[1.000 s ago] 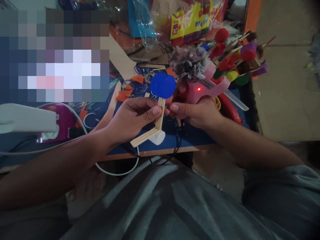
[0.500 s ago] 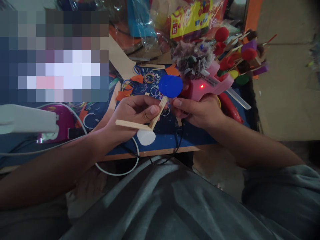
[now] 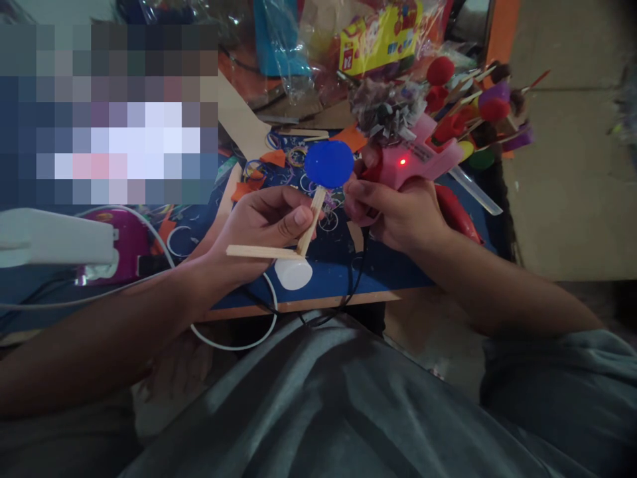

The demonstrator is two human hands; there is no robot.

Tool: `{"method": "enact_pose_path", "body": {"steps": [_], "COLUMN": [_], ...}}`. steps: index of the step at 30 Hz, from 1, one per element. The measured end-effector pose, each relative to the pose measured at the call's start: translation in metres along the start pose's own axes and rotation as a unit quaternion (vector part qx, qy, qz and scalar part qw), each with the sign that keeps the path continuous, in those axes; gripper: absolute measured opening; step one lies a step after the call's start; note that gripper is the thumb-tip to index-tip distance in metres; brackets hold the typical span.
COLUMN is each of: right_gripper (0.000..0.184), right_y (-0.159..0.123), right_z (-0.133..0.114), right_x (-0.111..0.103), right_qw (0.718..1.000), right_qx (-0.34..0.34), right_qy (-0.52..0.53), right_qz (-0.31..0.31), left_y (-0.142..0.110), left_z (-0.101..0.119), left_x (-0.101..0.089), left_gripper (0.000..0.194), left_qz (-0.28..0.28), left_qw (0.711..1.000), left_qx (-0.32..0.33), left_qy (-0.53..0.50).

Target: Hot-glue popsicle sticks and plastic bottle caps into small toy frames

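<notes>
Between thumb and fingers, my left hand (image 3: 273,219) pinches a frame of wooden sticks (image 3: 311,222). One stick piece points left, the other slants up. A white bottle cap (image 3: 293,273) sits at the lower corner where the sticks meet. At the upper end is a round blue cap (image 3: 329,164). My right hand (image 3: 398,206) is wrapped round a pink glue gun (image 3: 423,159) with a lit red light. Fingertips of that hand are close to the blue cap's right edge; whether they touch it I cannot tell. The gun's nozzle is hidden behind a tangled grey clump (image 3: 388,109).
Loose rubber bands and orange scraps (image 3: 273,158) litter the blue tabletop (image 3: 338,269). Sticks with coloured caps (image 3: 490,109) stand at the right. A white charger (image 3: 60,236) and looping white cable lie left. A plastic bag with a yellow label (image 3: 381,40) is behind.
The blue cap and stick frame have tilted, with the blue cap shifting left and slightly up. The glue gun has moved slightly. Both hands keep their holds.
</notes>
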State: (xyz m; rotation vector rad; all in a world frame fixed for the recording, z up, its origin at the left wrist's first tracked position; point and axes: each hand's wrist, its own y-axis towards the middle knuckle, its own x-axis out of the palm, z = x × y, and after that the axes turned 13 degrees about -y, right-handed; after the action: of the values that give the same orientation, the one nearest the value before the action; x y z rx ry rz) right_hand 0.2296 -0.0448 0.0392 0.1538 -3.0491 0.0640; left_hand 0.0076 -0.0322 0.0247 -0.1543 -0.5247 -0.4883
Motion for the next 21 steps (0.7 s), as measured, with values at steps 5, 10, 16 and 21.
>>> {"method": "enact_pose_path", "body": {"steps": [5,10,16,21], "right_gripper": [0.062,0.059,0.054,0.051], "right_y": [0.007,0.013,0.019,0.024], "right_z": [0.006,0.010,0.011,0.016], "right_x": [-0.004,-0.011,-0.021,-0.032], "right_qw": [0.999,0.994,0.985,0.983], "right_qx": [-0.021,-0.030,-0.052,-0.068], "right_qy": [0.020,0.036,0.023,0.031], "right_qz": [0.043,0.102,0.166,0.167], "left_y": [0.002,0.002,0.002,0.003], "left_z": [0.000,0.001,0.000,0.000], "left_x": [-0.001,0.000,-0.007,-0.012], "left_gripper": [0.063,0.065,0.052,0.038], "left_qz": [-0.013,-0.013,-0.044,-0.140], "left_qw": [1.000,0.999,0.997,0.985], "left_qx": [0.019,0.045,0.070,0.095], "left_qy": [-0.006,0.018,-0.001,-0.026]}}
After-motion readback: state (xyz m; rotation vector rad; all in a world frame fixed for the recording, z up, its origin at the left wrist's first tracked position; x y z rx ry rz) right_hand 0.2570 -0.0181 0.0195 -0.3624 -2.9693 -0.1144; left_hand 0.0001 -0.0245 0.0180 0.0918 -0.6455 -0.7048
